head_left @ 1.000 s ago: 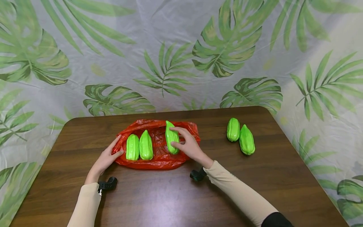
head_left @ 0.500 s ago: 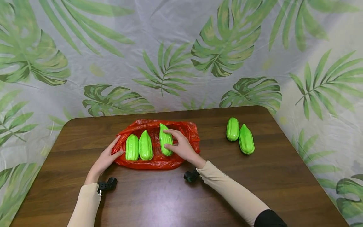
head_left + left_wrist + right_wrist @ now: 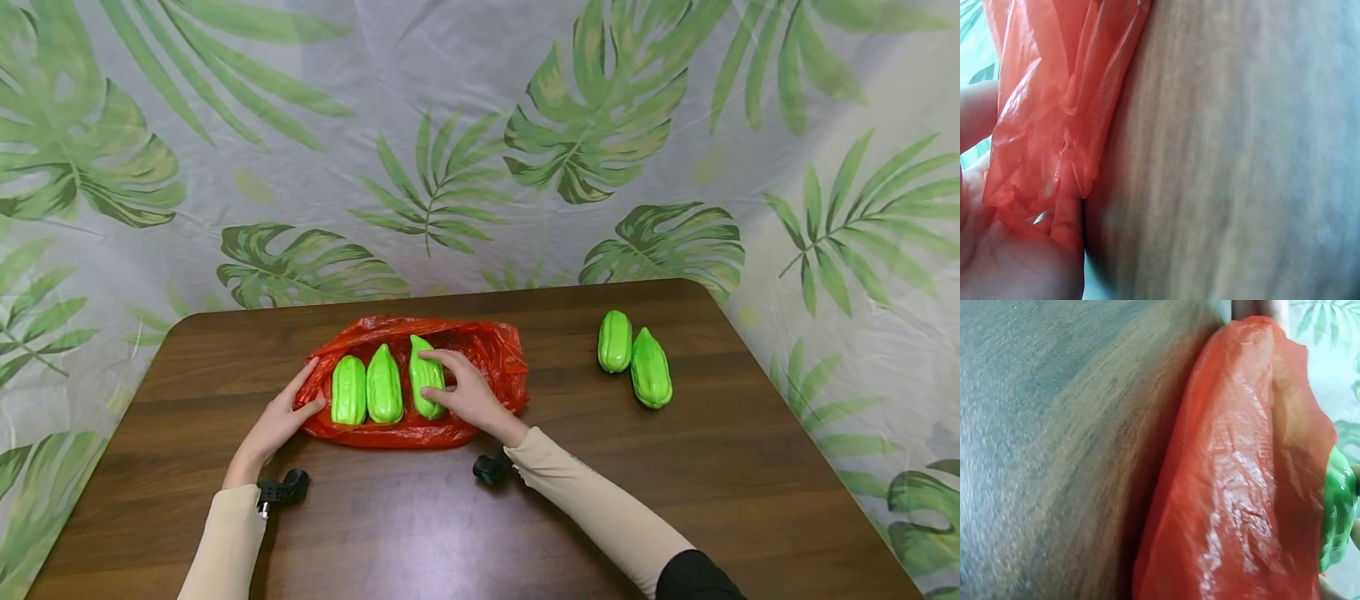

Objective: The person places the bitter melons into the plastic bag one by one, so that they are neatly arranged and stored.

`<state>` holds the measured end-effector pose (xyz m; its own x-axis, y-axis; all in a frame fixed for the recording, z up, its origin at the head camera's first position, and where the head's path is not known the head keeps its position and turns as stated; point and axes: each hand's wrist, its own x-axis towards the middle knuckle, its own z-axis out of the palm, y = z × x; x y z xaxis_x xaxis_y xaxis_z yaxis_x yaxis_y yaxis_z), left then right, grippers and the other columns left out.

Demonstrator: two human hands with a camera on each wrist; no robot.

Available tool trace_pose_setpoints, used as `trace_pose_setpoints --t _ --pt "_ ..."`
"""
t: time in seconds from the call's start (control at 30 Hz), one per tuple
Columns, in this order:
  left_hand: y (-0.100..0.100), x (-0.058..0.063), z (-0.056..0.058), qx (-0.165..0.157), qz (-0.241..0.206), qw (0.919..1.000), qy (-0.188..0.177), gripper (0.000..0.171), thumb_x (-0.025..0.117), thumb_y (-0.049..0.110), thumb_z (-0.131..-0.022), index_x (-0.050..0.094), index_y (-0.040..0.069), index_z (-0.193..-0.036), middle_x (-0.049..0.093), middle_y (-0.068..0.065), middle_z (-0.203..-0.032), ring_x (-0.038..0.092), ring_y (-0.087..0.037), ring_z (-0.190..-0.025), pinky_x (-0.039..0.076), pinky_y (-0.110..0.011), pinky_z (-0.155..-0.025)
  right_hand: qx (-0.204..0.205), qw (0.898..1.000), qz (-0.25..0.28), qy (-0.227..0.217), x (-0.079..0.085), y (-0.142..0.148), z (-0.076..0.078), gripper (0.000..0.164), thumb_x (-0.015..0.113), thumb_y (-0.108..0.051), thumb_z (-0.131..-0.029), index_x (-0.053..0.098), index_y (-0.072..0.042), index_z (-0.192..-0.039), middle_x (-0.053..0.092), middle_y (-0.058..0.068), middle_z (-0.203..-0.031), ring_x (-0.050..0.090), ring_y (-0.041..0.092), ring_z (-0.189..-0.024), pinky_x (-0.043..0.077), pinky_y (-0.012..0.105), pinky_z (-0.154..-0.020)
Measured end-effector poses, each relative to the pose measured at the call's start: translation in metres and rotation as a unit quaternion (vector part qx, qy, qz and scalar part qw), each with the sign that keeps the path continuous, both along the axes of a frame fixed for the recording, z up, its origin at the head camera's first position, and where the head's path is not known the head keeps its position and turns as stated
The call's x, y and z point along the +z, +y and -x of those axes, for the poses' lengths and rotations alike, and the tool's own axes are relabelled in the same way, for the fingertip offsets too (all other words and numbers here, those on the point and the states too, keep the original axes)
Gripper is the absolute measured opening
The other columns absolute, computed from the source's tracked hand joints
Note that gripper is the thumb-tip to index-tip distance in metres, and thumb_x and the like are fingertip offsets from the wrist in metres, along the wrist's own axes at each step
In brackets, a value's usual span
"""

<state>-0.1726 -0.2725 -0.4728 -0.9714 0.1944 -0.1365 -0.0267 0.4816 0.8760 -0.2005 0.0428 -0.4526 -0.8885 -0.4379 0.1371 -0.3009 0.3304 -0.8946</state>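
Observation:
A red plastic bag (image 3: 390, 433) lies spread with its mouth up on the table. In it, side by side on the left, are two glossy green bitter melons, a blunt-ended one (image 3: 348, 390) and a pointed one (image 3: 385, 385). My left hand (image 3: 276, 421) holds the bag's left edge; in the left wrist view the red film (image 3: 1054, 112) covers part of the fingers. With thumb and fingers my right hand (image 3: 472, 393) grips a third bitter melon (image 3: 424, 379) inside the bag, a small gap from the others. The right wrist view shows this melon (image 3: 1337, 512) above the bag's rim.
Two more bitter melons, one blunt (image 3: 616, 342) and one pointed (image 3: 651, 368), lie together on the right of the brown wooden table (image 3: 570, 500). A leaf-patterned cloth (image 3: 465, 167) hangs behind the table's far edge.
My right hand has moved left and slightly down with its bitter melon, bringing it closer to the two others in the bag. The left hand has stayed at the bag's edge.

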Motion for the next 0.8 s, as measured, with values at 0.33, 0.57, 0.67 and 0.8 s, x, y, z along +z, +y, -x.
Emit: trace_pose_setpoints --t 0.33,0.57,0.67,0.8 --pt "-0.0013 -0.0015 0.0008 0.001 0.003 1.0 0.0 0.074 0.054 0.019 -0.098 0.008 0.014 -0.155 0.009 -0.03 -0.154 0.013 -0.053 -0.136 0.018 -0.066 -0.104 0.017 1.0 -0.019 0.0 -0.0059 -0.0075 0.0008 0.053 0.07 -0.014 -0.089 0.051 -0.011 -0.138 0.038 0.014 -0.143 0.044 0.028 -0.126 0.05 0.028 -0.086" --pt "-0.001 -0.0017 0.0008 0.003 0.005 1.0 0.0 0.073 0.054 0.019 -0.098 0.008 0.013 -0.155 0.01 -0.03 -0.153 0.014 -0.053 -0.136 0.018 -0.067 -0.104 0.023 0.999 -0.024 -0.01 -0.005 -0.0088 -0.0004 0.054 0.069 -0.01 -0.089 0.05 -0.008 -0.139 0.042 0.016 -0.14 0.053 0.029 -0.115 0.051 0.033 -0.087" --pt "-0.0009 -0.0011 0.0007 0.004 0.007 1.0 0.0 0.073 0.054 0.02 -0.098 0.008 0.013 -0.155 0.01 -0.03 -0.153 0.014 -0.052 -0.136 0.017 -0.067 -0.104 0.02 0.999 -0.035 -0.006 -0.0055 -0.0092 -0.0006 0.054 0.069 -0.007 -0.087 0.051 -0.008 -0.138 0.044 0.015 -0.138 0.055 0.028 -0.113 0.052 0.032 -0.085" --pt "-0.0007 -0.0004 0.0001 0.005 0.009 0.9999 -0.003 0.074 0.054 0.021 -0.098 0.008 0.013 -0.155 0.01 -0.03 -0.153 0.014 -0.053 -0.136 0.017 -0.067 -0.104 0.017 0.999 -0.05 0.003 -0.0072 -0.0103 -0.0003 0.054 0.07 -0.009 -0.087 0.052 -0.009 -0.137 0.046 0.013 -0.137 0.056 0.025 -0.108 0.052 0.03 -0.082"
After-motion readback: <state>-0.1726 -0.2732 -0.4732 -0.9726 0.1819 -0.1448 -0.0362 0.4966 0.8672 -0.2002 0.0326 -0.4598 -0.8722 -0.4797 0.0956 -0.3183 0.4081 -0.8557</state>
